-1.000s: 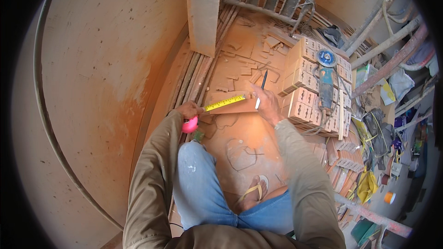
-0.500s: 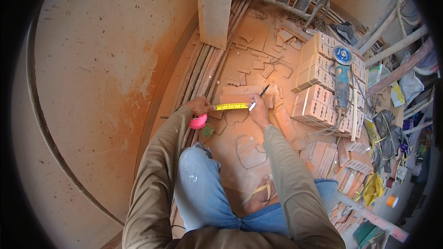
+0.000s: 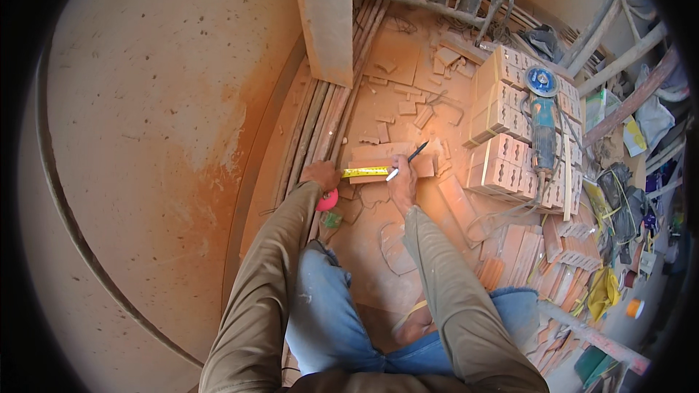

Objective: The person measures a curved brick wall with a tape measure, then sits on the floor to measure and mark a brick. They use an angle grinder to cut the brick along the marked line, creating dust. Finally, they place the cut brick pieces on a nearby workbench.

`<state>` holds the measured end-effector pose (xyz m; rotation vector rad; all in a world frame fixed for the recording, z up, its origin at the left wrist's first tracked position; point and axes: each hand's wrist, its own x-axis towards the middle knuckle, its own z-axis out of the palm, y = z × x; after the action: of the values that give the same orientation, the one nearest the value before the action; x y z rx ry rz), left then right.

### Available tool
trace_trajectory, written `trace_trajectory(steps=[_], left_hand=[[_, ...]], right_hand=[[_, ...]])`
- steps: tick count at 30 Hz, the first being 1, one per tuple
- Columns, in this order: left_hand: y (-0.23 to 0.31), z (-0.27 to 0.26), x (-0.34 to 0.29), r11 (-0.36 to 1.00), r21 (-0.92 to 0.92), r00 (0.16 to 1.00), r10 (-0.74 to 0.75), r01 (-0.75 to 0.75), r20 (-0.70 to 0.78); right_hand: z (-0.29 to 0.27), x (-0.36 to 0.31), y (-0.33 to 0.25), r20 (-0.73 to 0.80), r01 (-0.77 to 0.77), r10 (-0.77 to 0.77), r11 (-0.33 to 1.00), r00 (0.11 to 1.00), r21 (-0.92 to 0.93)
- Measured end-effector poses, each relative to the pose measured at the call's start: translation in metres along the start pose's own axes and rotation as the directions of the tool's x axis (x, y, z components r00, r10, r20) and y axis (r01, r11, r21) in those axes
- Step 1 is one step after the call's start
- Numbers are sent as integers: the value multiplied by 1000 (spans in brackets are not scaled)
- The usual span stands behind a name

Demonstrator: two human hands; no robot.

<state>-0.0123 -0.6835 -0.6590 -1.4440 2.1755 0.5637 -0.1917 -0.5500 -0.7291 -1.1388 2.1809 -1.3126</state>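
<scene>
My left hand (image 3: pixel 321 173) is closed on a tape measure whose pink case (image 3: pixel 328 200) shows below the fingers. Its yellow blade (image 3: pixel 365 172) is pulled out to the right, over a flat reddish clay piece (image 3: pixel 378 152) on the floor. At the blade's far end is my right hand (image 3: pixel 403 183), fingers closed round a slim pen (image 3: pixel 417 151), dark at one end and white at the other. Whether those fingers also pinch the blade's end, I cannot tell.
Banded hollow clay bricks (image 3: pixel 502 164) stand stacked to the right, an angle grinder (image 3: pixel 542 127) lying on top. Broken clay pieces (image 3: pixel 424 115) litter the floor. Long poles (image 3: pixel 320 127) run along the left wall, by an upright board (image 3: pixel 328 29). Metal bars (image 3: pixel 630 109) lean at right.
Both hands and the stretched tape sit lower over the clay piece, which now shows on both sides of the blade. The view has shifted slightly.
</scene>
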Motion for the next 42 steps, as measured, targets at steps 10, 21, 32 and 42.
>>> trace_trajectory(steps=[10, 21, 32, 42], left_hand=[[8, -6, -5, 997, -29, 997, -66, 67, 31], [10, -8, -10, 996, -2, 995, -95, 95, 7], [8, -3, -6, 987, 33, 987, -158, 158, 17], [19, -5, -5, 989, 26, 988, -147, 146, 36]], right_hand=[[3, 1, 13, 55, -36, 31, 995, 998, 97], [7, -2, 11, 28, 26, -30, 991, 999, 132], [3, -7, 0, 89, -4, -8, 991, 996, 132], [-13, -16, -7, -49, 23, -14, 979, 999, 203]])
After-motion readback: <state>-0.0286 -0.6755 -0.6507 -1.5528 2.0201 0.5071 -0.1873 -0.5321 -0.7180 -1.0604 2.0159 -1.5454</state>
